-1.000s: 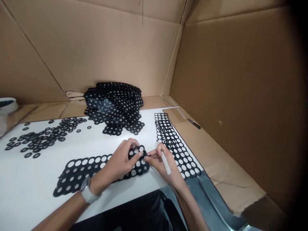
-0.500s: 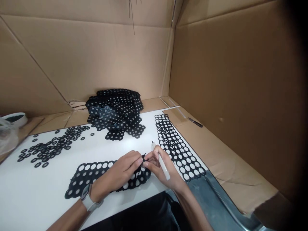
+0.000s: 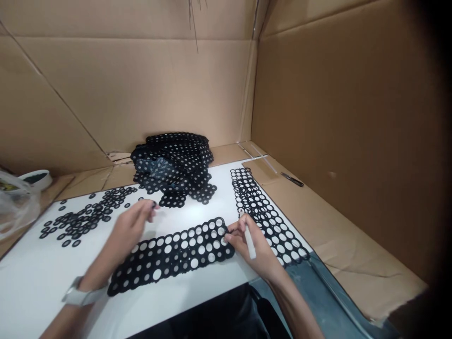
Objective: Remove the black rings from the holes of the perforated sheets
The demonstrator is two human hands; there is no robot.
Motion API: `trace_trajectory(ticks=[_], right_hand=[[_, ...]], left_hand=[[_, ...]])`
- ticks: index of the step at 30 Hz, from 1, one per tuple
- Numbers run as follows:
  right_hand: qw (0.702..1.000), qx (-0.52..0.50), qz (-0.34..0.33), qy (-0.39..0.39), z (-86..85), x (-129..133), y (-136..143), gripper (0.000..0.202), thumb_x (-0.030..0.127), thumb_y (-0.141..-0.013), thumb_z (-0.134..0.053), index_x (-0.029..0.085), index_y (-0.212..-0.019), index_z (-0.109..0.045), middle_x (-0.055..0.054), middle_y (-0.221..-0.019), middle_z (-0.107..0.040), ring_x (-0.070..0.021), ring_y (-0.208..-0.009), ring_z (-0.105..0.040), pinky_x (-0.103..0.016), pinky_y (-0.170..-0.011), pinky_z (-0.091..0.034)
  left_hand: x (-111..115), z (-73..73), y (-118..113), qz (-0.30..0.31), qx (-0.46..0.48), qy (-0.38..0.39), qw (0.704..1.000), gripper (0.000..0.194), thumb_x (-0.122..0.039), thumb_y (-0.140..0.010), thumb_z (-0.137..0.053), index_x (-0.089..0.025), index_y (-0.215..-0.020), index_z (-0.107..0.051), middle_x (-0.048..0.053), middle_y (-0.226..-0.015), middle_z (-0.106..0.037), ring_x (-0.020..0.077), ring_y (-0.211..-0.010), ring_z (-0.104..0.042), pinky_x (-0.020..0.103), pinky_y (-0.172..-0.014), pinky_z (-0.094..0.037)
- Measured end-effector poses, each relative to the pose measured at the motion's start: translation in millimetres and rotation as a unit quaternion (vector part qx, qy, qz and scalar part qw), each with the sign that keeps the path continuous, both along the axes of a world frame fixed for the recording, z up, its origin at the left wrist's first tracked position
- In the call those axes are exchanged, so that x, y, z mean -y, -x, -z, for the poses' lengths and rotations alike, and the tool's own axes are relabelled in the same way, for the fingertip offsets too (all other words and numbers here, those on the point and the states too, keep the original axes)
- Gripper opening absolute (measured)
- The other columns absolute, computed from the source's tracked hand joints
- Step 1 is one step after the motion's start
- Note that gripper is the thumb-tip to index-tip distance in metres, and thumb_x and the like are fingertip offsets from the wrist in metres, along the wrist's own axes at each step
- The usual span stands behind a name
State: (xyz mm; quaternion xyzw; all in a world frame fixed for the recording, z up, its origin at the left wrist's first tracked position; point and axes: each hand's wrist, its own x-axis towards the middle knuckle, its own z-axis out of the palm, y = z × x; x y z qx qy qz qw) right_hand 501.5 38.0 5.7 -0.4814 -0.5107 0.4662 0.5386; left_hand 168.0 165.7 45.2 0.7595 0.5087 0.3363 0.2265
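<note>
A black strip of joined rings [image 3: 176, 249] lies flat on the white board [image 3: 42, 282]. My right hand [image 3: 252, 240] pinches its right end and also holds a white pen [image 3: 250, 241] between the fingers. My left hand [image 3: 136, 221] is raised above the strip's left part, slightly blurred, its fingers closed on something small and dark at the fingertips that I cannot make out. Loose black rings [image 3: 88, 214] lie scattered at the left. To the right of my right hand is a net of larger open rings [image 3: 271, 216].
A heap of black ring fabric [image 3: 173, 165] sits at the back. Small snips [image 3: 292, 179] lie on the cardboard at right. A white bowl [image 3: 44, 180] and a clear plastic bag [image 3: 21, 207] are at far left. Cardboard walls [image 3: 335, 117] stand behind and right.
My left hand has let go of the strip's right end and moved left and up. The strip's right part, bunched before, now lies spread out. My right hand has shifted slightly right.
</note>
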Motion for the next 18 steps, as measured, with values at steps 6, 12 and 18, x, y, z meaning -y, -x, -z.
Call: trace_trajectory(ticks=[6, 12, 18], right_hand=[[0.999, -0.014, -0.038, 0.026, -5.6, -0.6, 1.0, 0.033, 0.033, -0.097, -0.073, 0.028, -0.098, -0.040, -0.001, -0.105, -0.059, -0.0266, -0.111, -0.073, -0.039, -0.091, -0.055], [0.991, 0.123, -0.013, 0.041, -11.5, 3.9, 11.5, 0.025, 0.014, -0.088, -0.060, 0.028, -0.099, -0.043, -0.001, -0.094, -0.067, -0.0268, -0.098, -0.073, -0.035, -0.078, -0.050], [0.986, 0.158, -0.017, 0.047, -22.4, 7.1, 31.9, 0.015, 0.018, -0.093, -0.052, 0.028, -0.097, -0.042, 0.000, -0.087, -0.066, -0.0262, -0.088, -0.071, -0.034, -0.074, -0.046]], left_hand=[[-26.1, -9.0, 103.6, -0.174, -0.289, -0.145, 0.930, 0.043, -0.043, -0.110, -0.045, -0.017, -0.139, -0.063, 0.015, -0.131, -0.072, 0.0402, -0.124, -0.068, 0.058, -0.108, -0.055], [24.4, -4.0, 18.9, -0.055, -0.183, -0.165, 0.967, 0.034, -0.045, -0.112, -0.050, -0.022, -0.134, -0.062, 0.013, -0.130, -0.074, 0.0336, -0.118, -0.070, 0.048, -0.099, -0.059], [58.9, 13.4, -85.2, 0.209, -0.192, -0.137, 0.949, 0.029, -0.032, -0.114, -0.045, -0.023, -0.090, -0.060, 0.003, -0.081, -0.066, 0.0211, -0.074, -0.063, 0.035, -0.069, -0.045]])
